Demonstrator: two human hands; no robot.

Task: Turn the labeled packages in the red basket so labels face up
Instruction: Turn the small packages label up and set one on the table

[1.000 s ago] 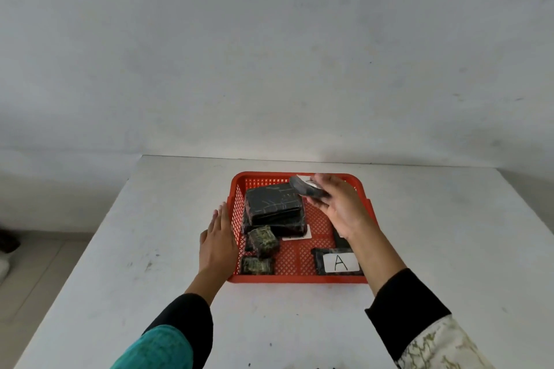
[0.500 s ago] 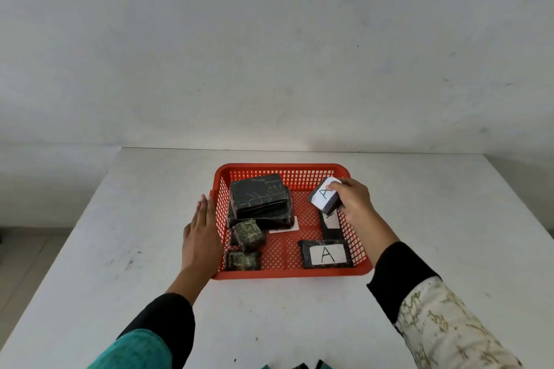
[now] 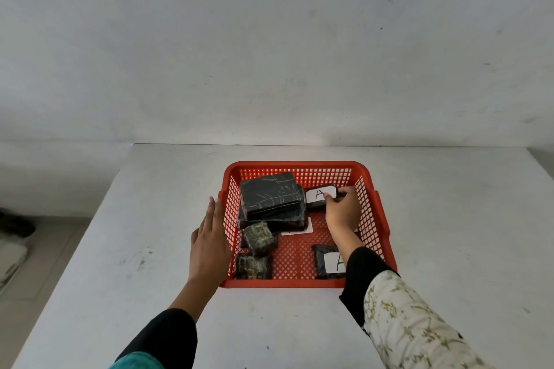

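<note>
Lowered since a moment ago, the small black package (image 3: 318, 199) now sits in the far right corner of the red basket (image 3: 302, 164), its white label with a handwritten "A" facing up. Right hand (image 3: 343, 210) pinches its edge. Left hand (image 3: 209, 244) lies flat, fingers straight, against the basket's left wall.
</note>
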